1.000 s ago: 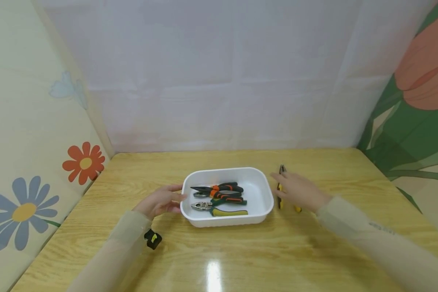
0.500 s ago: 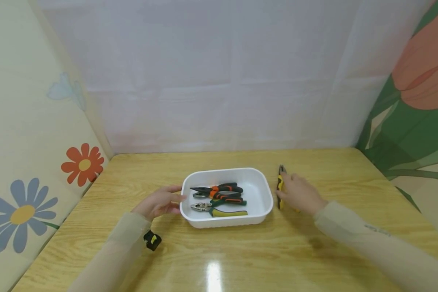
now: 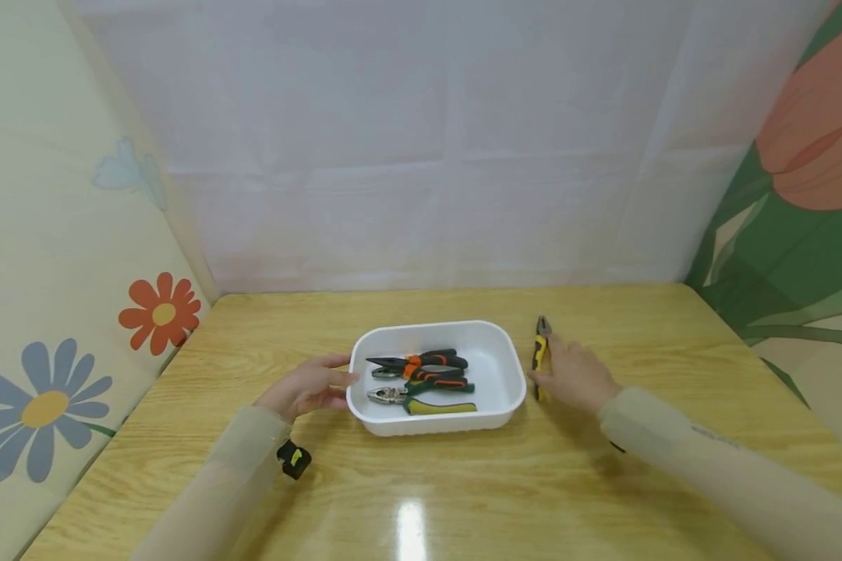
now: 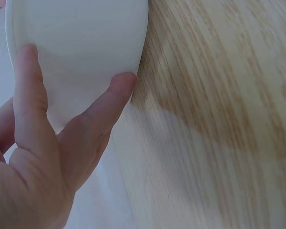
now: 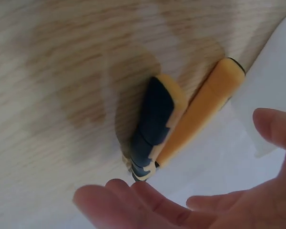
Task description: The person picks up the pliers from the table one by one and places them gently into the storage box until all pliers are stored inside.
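Observation:
My left hand (image 3: 305, 387) rests against the left end of a white tray (image 3: 512, 374). Its extended fingers touch the outer wall of the tray (image 4: 86, 43) in the left wrist view. Inside lie long-nose pliers (image 3: 431, 360) with black-and-orange handles, and pliers (image 3: 387, 395) with a silver head. Right of the tray, my right hand (image 3: 575, 374) is over yellow-and-black pliers (image 3: 537, 354), whose head points to the back. In the right wrist view, the spread handles of the pliers (image 5: 205, 107) lie between my thumb and extended fingers, with no grip visible.
A small black-and-yellow object (image 3: 294, 460) is beside the left forearm. The wooden table (image 3: 365, 499) ends at a white cloth backdrop (image 3: 435, 195). Flower-printed panels (image 3: 56, 257) stand at both sides.
My right hand has come lower over the yellow-and-black pliers and shifted slightly right, covering the right handle. The left hand and the tray stay where they were.

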A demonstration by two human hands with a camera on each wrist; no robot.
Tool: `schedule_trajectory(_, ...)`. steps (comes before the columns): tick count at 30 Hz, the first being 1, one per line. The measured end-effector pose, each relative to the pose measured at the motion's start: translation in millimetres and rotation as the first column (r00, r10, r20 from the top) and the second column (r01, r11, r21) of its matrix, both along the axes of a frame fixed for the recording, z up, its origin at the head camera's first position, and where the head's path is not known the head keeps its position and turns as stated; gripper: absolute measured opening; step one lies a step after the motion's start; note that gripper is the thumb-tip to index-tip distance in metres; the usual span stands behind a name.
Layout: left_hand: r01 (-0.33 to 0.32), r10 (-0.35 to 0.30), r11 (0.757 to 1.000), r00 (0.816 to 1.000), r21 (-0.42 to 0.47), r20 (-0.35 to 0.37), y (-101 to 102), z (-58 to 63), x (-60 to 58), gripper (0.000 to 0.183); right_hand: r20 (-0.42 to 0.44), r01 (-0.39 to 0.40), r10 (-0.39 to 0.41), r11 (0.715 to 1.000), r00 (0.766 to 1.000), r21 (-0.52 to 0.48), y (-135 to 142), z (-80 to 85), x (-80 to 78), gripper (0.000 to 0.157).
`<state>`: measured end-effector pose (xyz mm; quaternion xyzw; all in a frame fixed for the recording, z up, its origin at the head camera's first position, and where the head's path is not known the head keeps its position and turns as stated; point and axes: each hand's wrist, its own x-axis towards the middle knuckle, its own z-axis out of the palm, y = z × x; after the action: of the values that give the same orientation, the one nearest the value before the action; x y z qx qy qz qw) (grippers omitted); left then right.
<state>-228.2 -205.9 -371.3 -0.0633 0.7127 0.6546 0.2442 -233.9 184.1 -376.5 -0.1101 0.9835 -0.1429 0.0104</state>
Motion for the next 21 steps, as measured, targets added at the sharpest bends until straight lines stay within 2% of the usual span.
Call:
schedule_trajectory(5,0.002,-0.002,1.0,1.0,-0.007,-0.007,0,-0.3,-0.3,0.062,0.081,0.064,-0.063,0.998,0.995,-0.006,1,-2.3,-3.4,0.092)
schedule_trajectory(12,0.007,-0.007,1.0,1.0,0.019,-0.01,-1,0.1,1.4,0.062,0.189,0.13,-0.129,0.991,0.973,0.011,-1,-7.9,-10.3,0.105)
schedule_trajectory(17,-0.012,0.012,1.0,1.0,0.017,0.001,1,1.6,2.1,0.062,0.206,0.158,-0.163,0.987,0.965,0.042,-2,-11.4,-14.1,0.109)
schedule_trajectory(21,-0.012,0.012,1.0,1.0,0.008,0.002,1,1.9,1.6,0.062,0.197,0.156,-0.168,0.985,0.966,0.076,-1,-14.5,-17.1,0.106)
